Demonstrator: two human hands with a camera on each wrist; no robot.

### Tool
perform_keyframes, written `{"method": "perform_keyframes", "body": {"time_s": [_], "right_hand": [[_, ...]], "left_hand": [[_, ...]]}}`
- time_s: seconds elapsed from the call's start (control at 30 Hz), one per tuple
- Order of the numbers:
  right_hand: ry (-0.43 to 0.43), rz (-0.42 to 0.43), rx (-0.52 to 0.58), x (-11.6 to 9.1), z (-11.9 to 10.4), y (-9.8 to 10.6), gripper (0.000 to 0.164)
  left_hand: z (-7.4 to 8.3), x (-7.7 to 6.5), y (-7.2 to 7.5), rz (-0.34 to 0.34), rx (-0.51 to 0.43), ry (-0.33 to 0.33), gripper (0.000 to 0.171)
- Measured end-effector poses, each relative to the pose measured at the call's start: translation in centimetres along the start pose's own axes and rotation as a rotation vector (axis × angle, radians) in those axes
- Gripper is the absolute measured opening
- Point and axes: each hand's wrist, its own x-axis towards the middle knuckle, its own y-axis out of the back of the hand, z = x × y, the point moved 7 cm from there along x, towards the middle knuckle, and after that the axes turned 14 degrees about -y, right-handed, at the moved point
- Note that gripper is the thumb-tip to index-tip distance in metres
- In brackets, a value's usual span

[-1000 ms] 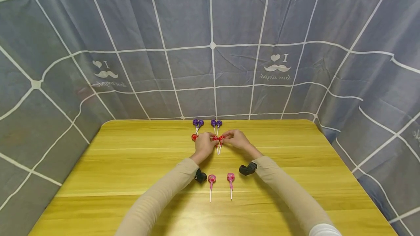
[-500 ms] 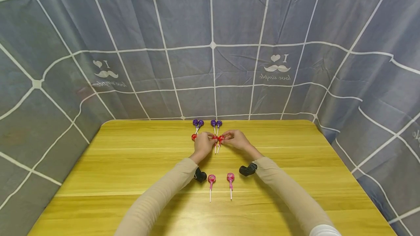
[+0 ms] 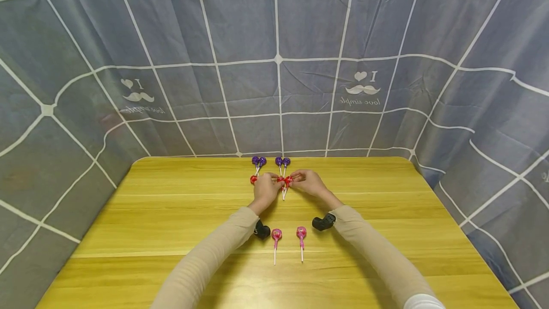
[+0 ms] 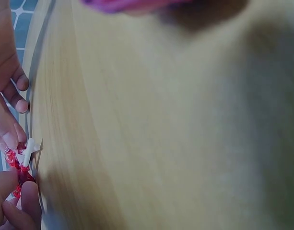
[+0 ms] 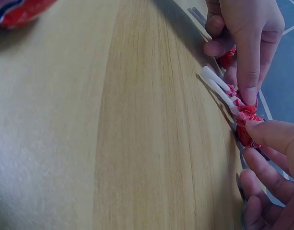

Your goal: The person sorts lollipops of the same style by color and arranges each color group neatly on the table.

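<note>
Two red-wrapped lollipops are held side by side at the middle of the table's far part, heads touching or nearly so. My left hand pinches the left red lollipop by its head. The right hand pinches the right red lollipop between thumb and fingers. Their white sticks point toward me and converge at the ends. Another red lollipop lies just left of my left hand, which partly covers that spot. Behind the hands lie a left pair of purple lollipops and a right purple pair.
Nearer to me, a pink lollipop and a second pink lollipop lie apart on the wooden table, sticks toward me. Black wrist cameras sit close to them. A grey curtain hangs behind the table.
The right red lollipop has shifted slightly left, closer to the left one. The stick ends parted a little, then came together again. Both arms have stayed almost still.
</note>
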Motion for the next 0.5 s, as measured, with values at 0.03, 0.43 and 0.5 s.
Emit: {"method": "perform_keyframes", "body": {"time_s": [0.03, 0.43, 0.5], "right_hand": [[-0.001, -0.002, 0.005, -0.1, 0.0, 0.0, 0.032], [-0.018, 0.037, -0.047, -1.4, 0.0, 1.0, 0.033], [-0.019, 0.036, -0.043, -1.6, 0.2, 1.2, 0.034]], "left_hand": [[0.1, -0.1, 0.0, 0.000, 0.005, -0.001, 0.026], [0.3, -1.1, 1.2, -0.021, -0.032, -0.016, 0.025], [0.4, -1.4, 1.6, -0.014, -0.025, -0.032, 0.025]]}}
